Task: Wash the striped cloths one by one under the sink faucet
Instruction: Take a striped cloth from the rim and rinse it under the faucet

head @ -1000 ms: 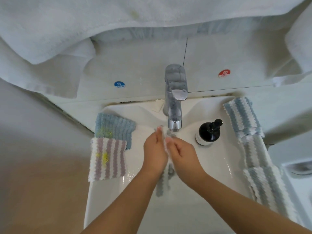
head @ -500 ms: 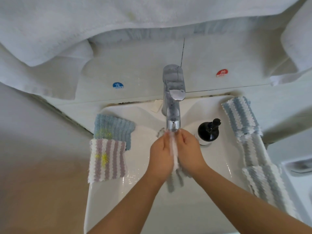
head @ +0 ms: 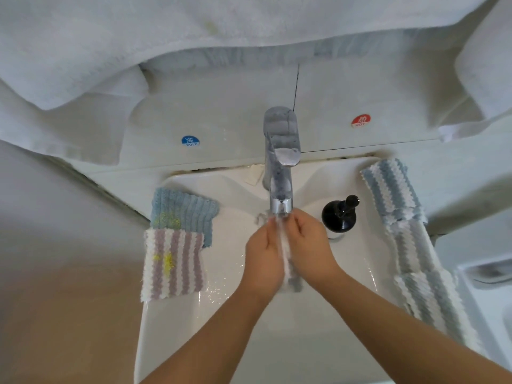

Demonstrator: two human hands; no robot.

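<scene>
White sink against a pale tiled wall, with big white towels hanging across the top of the view. Chrome faucet sits at the middle of the back edge, and there's a blue cold sticker to its left and a red hot sticker to its right on the wall. Both hands are together right under the spout: left hand and right hand are each clamped on the same wet cloth, palms facing each other with the cloth squeezed between them. Its bunched top end is up by the spout and the bottom end hangs out below the hands, over the basin. Can't really make out its stripes since it's all scrunched up. On the left edge of the sink there's a purple-striped cloth with yellow stains, lying flat and overlapping the near edge of a blue cloth that also has a yellow stain. Along the right edge, a row of blue-and-white striped cloths runs from the back corner toward the front, overlapping one another. Black pump bottle stands just right of the faucet, near the right hand but not touching it. Water drops show on the basin's left side.
</scene>
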